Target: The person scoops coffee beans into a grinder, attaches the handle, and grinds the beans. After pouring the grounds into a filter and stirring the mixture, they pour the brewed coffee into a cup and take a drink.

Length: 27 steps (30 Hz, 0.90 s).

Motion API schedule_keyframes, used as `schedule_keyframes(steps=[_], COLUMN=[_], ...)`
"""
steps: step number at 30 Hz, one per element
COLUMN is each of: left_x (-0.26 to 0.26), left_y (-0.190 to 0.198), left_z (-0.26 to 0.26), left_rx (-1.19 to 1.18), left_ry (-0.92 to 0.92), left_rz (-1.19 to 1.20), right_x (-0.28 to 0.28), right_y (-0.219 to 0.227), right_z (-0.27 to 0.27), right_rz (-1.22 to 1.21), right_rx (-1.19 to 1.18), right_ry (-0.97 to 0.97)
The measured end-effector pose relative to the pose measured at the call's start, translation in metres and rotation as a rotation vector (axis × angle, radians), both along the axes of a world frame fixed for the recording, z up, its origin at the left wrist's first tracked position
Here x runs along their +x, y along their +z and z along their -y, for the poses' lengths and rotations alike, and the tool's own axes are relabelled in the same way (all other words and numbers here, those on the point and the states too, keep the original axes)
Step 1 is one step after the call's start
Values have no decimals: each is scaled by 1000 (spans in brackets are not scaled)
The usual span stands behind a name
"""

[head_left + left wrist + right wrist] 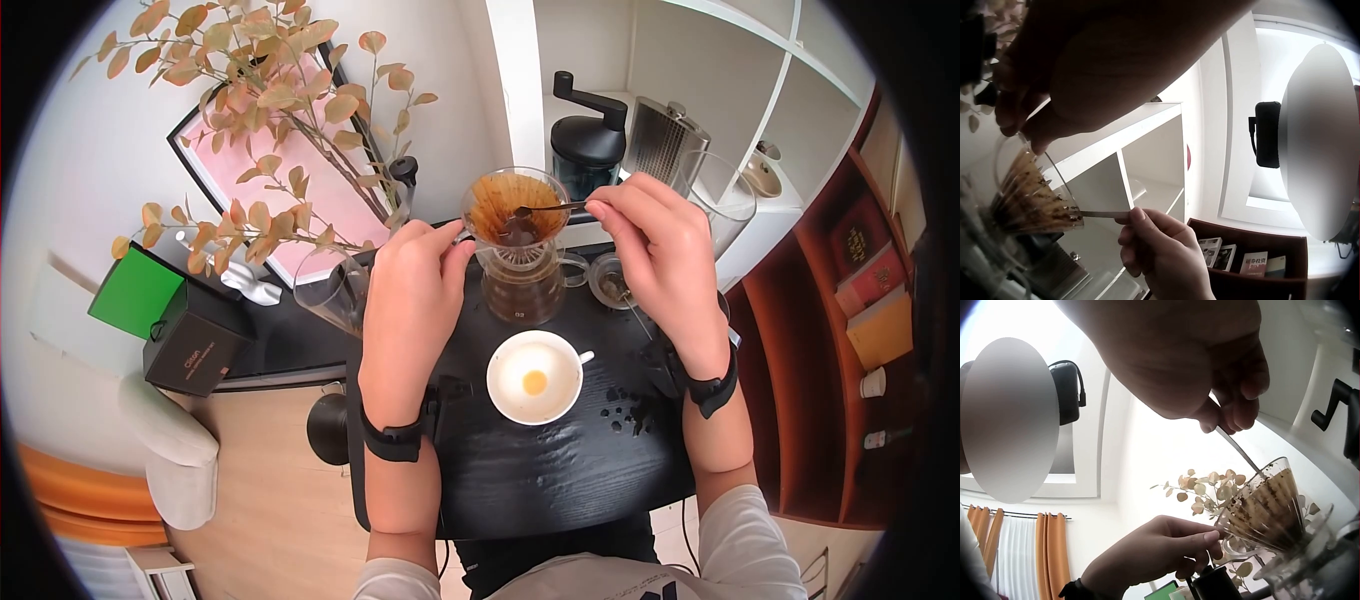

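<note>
A clear glass dripper (1294,487), lined with a brown-stained paper filter with dark coffee grounds, sits on top of a glass carafe (523,292). My left hand (412,300) pinches the dripper at its left side, by the glass handle. Between thumb and fingers, my right hand (662,255) holds a thin spoon (562,207) by its handle from the right. Its dark tip reaches over the rim into the filter, among the grounds. In front of the carafe stands a white cup (508,392) with a little yellowish liquid at the bottom.
Dark wet spots (627,410) mark the black table (560,480) right of the cup. Empty glasses (325,290) flank the work, with a small glass dish (610,280) beside the carafe. Behind stand a hand grinder (588,145), a steel flask (665,140) and leafy branches (290,110).
</note>
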<state>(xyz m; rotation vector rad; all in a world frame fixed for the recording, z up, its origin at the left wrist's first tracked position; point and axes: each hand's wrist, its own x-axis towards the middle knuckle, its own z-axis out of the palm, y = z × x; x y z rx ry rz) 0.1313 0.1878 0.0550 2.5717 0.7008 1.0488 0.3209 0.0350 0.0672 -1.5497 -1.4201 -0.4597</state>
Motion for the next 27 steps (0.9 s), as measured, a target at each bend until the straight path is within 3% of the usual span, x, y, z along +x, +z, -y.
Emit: schedule_keyframes(steps=[13,27], left_x=[0,0], left_y=[3,5], left_z=[3,5], left_rx=[-58,-62], left_ry=[-25,-8], left_rz=[12,-29], right_x=[4,-2], right_y=[-5,-1], right_z=[-4,-2], right_rz=[-137,-60], right_rx=[21,-8], right_ry=[50,41])
